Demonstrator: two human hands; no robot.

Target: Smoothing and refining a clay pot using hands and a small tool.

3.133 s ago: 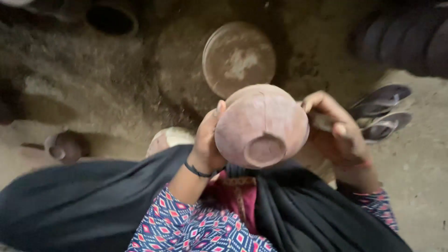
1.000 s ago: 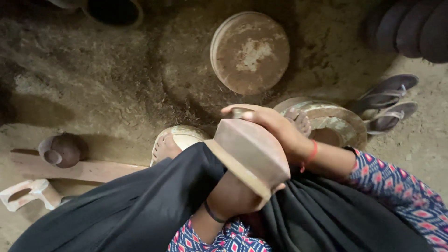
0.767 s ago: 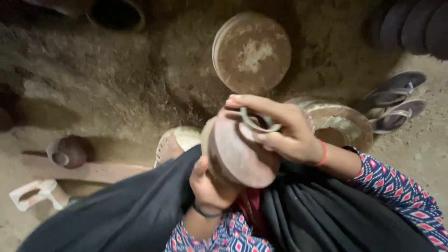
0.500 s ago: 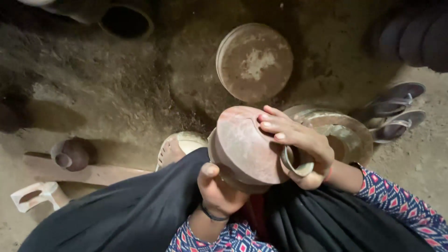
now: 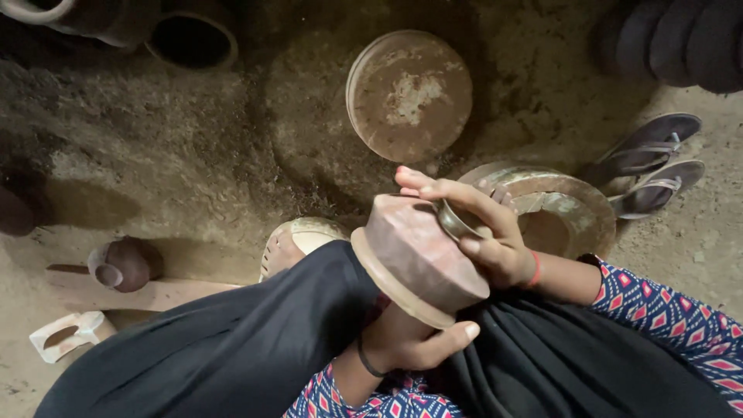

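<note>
Clay pot tilted on the lap

Left hand (image 5: 410,340) grips the clay pot (image 5: 418,259) from beneath, fingers partly hidden; right hand (image 5: 472,228) clasps a metal ring (image 5: 457,224), now pressed against its side.

The clay pot (image 5: 418,259) looks matt, reddish and smooth. The ring tool (image 5: 457,223) against it seems metal, faintly shiny. The ground (image 5: 193,155) is rough, dusty earth; the black lap cloth (image 5: 232,348) is soft and dull.

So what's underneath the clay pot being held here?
The left hand cups the clay pot from below, over a lap draped in black cloth. The right hand presses a metal ring against its upper side. The left palm and fingers are hidden.
</note>
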